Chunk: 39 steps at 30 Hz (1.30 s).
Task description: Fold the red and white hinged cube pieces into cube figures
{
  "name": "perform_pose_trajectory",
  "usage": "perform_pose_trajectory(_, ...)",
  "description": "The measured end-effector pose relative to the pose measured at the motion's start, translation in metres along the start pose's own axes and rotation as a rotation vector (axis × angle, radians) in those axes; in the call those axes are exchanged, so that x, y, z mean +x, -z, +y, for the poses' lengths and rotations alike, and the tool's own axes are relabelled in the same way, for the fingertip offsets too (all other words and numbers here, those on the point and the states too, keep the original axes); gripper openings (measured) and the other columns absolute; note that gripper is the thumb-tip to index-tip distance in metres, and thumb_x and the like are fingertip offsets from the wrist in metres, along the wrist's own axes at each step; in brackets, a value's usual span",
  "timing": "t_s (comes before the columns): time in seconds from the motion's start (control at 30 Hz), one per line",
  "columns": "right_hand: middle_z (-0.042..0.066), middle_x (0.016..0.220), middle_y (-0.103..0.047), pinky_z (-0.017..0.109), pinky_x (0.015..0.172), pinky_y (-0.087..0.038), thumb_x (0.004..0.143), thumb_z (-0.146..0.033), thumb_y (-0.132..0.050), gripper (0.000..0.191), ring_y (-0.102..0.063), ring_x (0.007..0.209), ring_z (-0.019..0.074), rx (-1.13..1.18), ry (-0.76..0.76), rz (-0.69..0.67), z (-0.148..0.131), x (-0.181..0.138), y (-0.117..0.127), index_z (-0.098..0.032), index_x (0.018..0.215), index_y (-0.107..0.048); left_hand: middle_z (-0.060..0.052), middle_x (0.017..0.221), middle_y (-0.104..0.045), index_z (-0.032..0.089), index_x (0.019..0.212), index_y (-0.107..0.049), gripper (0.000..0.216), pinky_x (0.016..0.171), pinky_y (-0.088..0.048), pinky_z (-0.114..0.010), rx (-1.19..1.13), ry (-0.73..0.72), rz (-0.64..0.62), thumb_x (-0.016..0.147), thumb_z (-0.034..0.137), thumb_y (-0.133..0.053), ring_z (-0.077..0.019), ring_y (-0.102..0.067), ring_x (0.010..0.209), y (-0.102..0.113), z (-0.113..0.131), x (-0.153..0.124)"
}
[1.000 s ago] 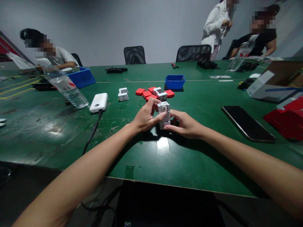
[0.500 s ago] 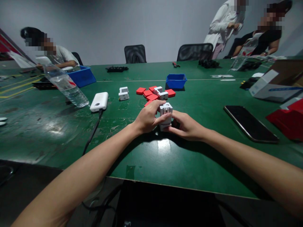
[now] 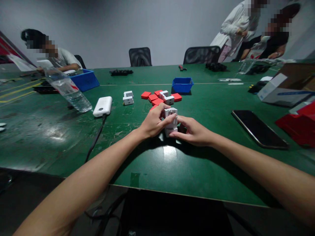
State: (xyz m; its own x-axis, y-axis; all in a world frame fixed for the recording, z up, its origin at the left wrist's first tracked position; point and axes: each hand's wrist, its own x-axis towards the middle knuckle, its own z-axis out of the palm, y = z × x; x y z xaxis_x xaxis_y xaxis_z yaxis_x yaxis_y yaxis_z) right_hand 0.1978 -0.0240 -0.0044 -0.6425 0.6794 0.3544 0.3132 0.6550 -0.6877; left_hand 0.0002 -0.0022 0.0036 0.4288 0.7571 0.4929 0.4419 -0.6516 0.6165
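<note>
White and upright over the counter (image 3: 167, 177), the block (image 3: 173, 127), seemingly midway through handling, is clamped by the left hand (image 3: 155, 122) above and right hand (image 3: 196, 131) below, while two brackets (image 3: 128, 101) lie unheld beyond.

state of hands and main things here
White plastic block, held upright by both hands
Left hand, closed on the block
Right hand, closed on the block
Lone white U-shaped plastic piece, unheld
White rectangular power bank, black cable attached
Black rectangular phone, flat, screen dark
Small blue plastic bin, upright
Red square pieces, clustered
</note>
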Motion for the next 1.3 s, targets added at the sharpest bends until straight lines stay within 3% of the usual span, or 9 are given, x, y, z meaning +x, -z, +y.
perform_pose_trajectory(0.13,0.004,0.090,-0.067,0.027,0.064,-0.045,0.090,-0.045,-0.063,0.034,-0.057,0.074,0.0151,0.176,-0.141,0.001,0.002,0.002,-0.004,-0.016,0.106,-0.063,-0.003,0.085,-0.059,0.017,0.096,-0.055,0.045,0.071,-0.043,-0.029,0.043,0.067,-0.079,0.094,0.060,-0.042,-0.0170,-0.054,0.075,0.001,-0.011,0.001)
perform_pose_trajectory(0.23,0.001,0.078,-0.059,0.025,0.057,-0.038,0.090,-0.052,-0.059,0.037,-0.048,0.064,0.0120,0.206,-0.216,0.018,0.004,0.003,-0.004,-0.015,0.093,-0.063,-0.004,0.088,-0.059,0.017,0.095,-0.053,0.045,0.073,-0.043,-0.031,0.046,0.083,-0.174,0.095,0.060,-0.041,-0.0185,-0.055,0.079,0.003,-0.019,0.001)
perform_pose_trajectory(0.47,-0.002,0.071,-0.054,0.025,0.056,-0.034,0.081,-0.054,-0.069,0.039,-0.043,0.061,0.0096,0.432,-0.327,0.027,0.003,0.005,-0.002,-0.016,0.084,-0.062,-0.006,0.094,-0.060,0.017,0.098,-0.051,0.049,0.080,-0.046,-0.037,-0.013,0.156,-0.274,0.093,0.064,-0.038,-0.0220,-0.057,0.086,0.008,-0.021,0.002)
perform_pose_trajectory(0.63,-0.002,0.070,-0.058,0.024,0.057,-0.038,0.072,-0.050,-0.077,0.037,-0.049,0.059,0.0094,0.696,-0.469,0.204,0.007,0.008,-0.002,-0.017,0.079,-0.062,-0.010,0.122,-0.059,0.020,0.122,-0.045,0.065,0.097,-0.046,-0.041,-0.252,0.123,-0.309,0.077,0.060,-0.069,-0.0268,-0.057,0.112,0.006,-0.023,-0.001)
perform_pose_trajectory(0.8,-0.002,0.063,-0.060,0.023,0.051,-0.035,0.066,-0.045,-0.081,0.035,-0.050,0.054,0.0092,0.815,-0.543,0.256,0.009,0.008,-0.003,-0.015,0.078,-0.065,-0.012,0.121,-0.057,0.019,0.126,-0.043,0.080,0.092,-0.049,-0.041,-0.105,0.105,-0.295,0.065,0.052,-0.083,-0.0260,-0.059,0.105,0.002,-0.022,-0.004)
perform_pose_trajectory(0.87,-0.002,0.063,-0.061,0.024,0.051,-0.036,0.065,-0.045,-0.082,0.035,-0.051,0.054,0.0096,0.808,-0.549,0.240,0.008,0.008,-0.004,-0.015,0.077,-0.066,-0.011,0.120,-0.058,0.020,0.125,-0.045,0.072,0.092,-0.048,-0.039,-0.077,0.014,-0.311,0.069,0.047,-0.081,-0.0249,-0.059,0.105,0.001,-0.023,-0.004)
perform_pose_trajectory(0.97,-0.001,0.065,-0.062,0.024,0.052,-0.035,0.066,-0.050,-0.082,0.039,-0.051,0.055,0.0094,0.802,-0.535,0.240,0.008,0.009,-0.004,-0.015,0.077,-0.068,-0.009,0.109,-0.061,0.017,0.108,-0.054,0.040,0.087,-0.048,-0.035,0.004,-0.074,-0.306,0.079,0.039,-0.072,-0.0224,-0.059,0.099,-0.001,-0.027,-0.001)
perform_pose_trajectory(1.17,0.001,0.076,-0.065,0.026,0.061,-0.043,0.074,-0.060,-0.074,0.047,-0.057,0.066,0.0120,0.749,-0.499,0.303,0.011,0.010,-0.003,-0.017,0.091,-0.067,-0.003,0.082,-0.062,0.018,0.082,-0.056,0.013,0.067,-0.042,-0.028,0.228,0.165,-0.179,0.080,0.029,-0.062,-0.0175,-0.057,0.074,0.000,-0.030,0.003)
perform_pose_trajectory(1.3,0.004,0.101,-0.067,0.031,0.076,-0.051,0.068,-0.041,-0.084,0.063,-0.064,0.086,0.0173,0.615,-0.431,0.278,0.009,0.008,-0.002,-0.022,0.120,-0.054,-0.003,0.078,-0.064,0.018,0.077,-0.058,0.014,0.064,-0.039,-0.029,0.255,0.255,-0.140,0.080,0.032,-0.059,-0.0183,-0.058,0.071,0.004,-0.028,0.003)
